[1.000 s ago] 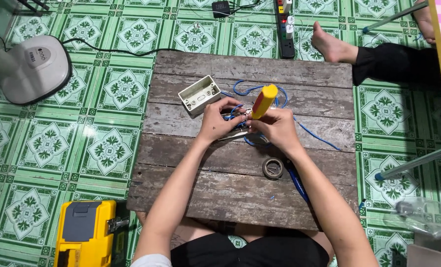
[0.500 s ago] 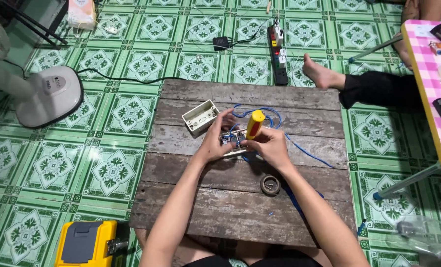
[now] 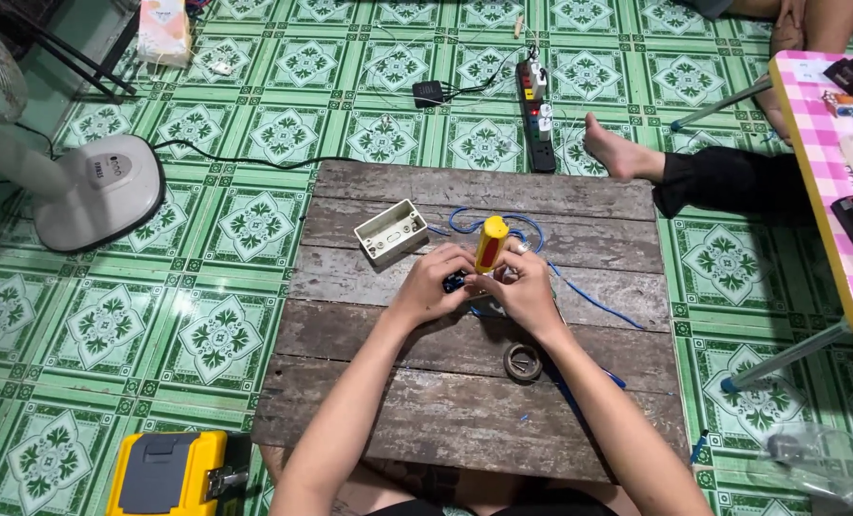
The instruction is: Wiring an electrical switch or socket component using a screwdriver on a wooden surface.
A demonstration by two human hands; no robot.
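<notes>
Both my hands meet over the middle of a weathered wooden board (image 3: 426, 420). My right hand (image 3: 522, 291) grips a screwdriver with a yellow and red handle (image 3: 490, 243), held upright. My left hand (image 3: 433, 285) pinches a small blue and dark electrical part (image 3: 454, 281) against the screwdriver's tip. Blue wire (image 3: 593, 301) loops behind my hands and trails off to the right across the board. A white plastic wall box (image 3: 390, 229) lies open side up just left of my hands. A small roll of dark tape (image 3: 523, 362) lies below my right wrist.
A yellow and grey tool case (image 3: 166, 473) sits at the lower left on the green patterned tiles. A white fan base (image 3: 98, 191) stands at the left. A black power strip (image 3: 539, 119) lies beyond the board. Another person's bare foot (image 3: 615, 150) rests near a pink checked table (image 3: 821, 143).
The view has tilted up, showing more floor beyond the board. My hands stay together on the small part; the screwdriver has swung from leaning right to nearly upright.
</notes>
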